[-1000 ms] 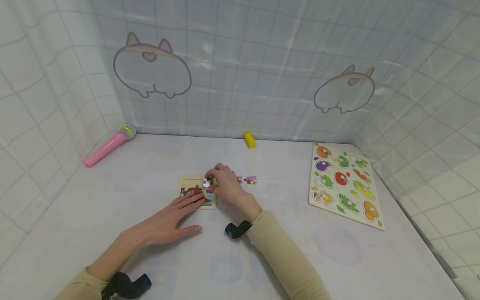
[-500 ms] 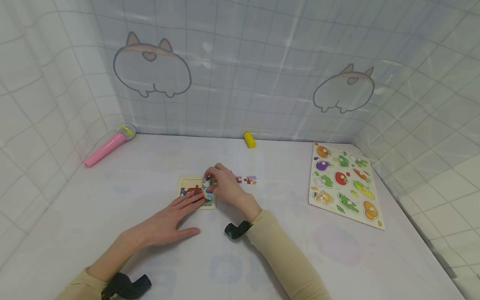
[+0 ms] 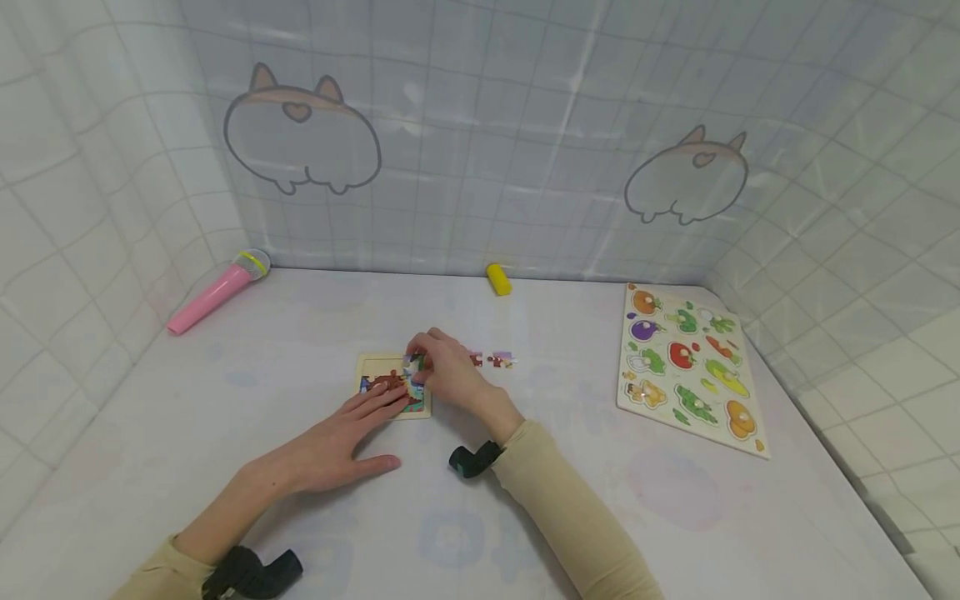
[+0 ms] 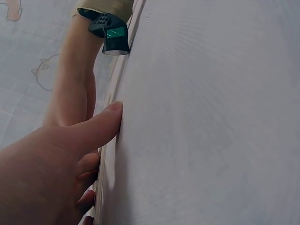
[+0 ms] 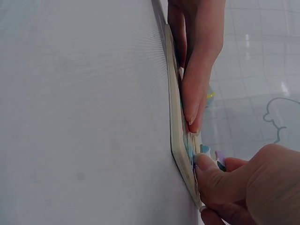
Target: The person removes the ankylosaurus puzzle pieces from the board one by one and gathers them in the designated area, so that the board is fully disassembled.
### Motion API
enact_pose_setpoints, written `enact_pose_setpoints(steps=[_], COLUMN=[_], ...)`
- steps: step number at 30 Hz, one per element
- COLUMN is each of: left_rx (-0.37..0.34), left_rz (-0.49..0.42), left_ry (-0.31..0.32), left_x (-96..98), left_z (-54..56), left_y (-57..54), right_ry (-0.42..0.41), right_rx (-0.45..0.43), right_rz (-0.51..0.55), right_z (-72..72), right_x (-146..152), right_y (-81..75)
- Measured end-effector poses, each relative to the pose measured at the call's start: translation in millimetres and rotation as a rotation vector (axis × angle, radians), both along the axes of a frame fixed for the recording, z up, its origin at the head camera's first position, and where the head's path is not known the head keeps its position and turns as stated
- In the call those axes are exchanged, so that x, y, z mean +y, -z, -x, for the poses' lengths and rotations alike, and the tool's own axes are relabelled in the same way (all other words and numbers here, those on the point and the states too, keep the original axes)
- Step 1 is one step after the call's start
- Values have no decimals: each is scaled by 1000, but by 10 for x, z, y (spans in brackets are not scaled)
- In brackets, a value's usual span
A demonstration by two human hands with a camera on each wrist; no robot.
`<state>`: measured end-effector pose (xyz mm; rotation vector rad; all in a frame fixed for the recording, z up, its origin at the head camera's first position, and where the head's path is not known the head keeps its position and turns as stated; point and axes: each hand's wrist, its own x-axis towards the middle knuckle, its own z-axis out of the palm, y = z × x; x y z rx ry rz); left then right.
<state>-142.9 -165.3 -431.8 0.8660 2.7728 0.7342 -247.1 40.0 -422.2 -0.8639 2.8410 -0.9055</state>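
A wooden jigsaw tray [image 3: 367, 360] with a pale rim lies mid-table, its lower part filled with brown and blue picture pieces. My left hand [image 3: 337, 442] rests across its lower left with fingers stretched out, the thumb spread away on the table. Over the tray's upper right corner, my right hand [image 3: 453, 371] pinches a small jigsaw piece [image 3: 413, 362] between thumb and fingers. In the right wrist view that jigsaw piece [image 5: 220, 157] shows purple, white and blue, tilted above the rim; its seating is partly hidden. Loose jigsaw pieces [image 3: 501, 360] lie right of my right hand.
A vegetable peg board [image 3: 682, 358] lies at the right. A pink toy microphone [image 3: 217, 296] leans at the back left, and a yellow cylinder [image 3: 498, 280] lies by the back wall. Tile-patterned sheets [image 3: 480, 142] enclose the table.
My right hand has shifted very slightly left with the jigsaw piece, which looks more tilted. The left thumb has drawn in a little; otherwise the left hand stays put.
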Motion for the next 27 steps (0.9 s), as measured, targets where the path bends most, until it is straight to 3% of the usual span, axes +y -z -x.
enact_pose_setpoints(steps=[27], left_rx=[-10], left_rz=[-7], left_ry=[-4], left_x=[-18], left_z=[2], left_y=[-9], right_ry=[-28], right_rx=[-2], right_rz=[54], right_z=[-9], right_x=[-8], right_y=[-34])
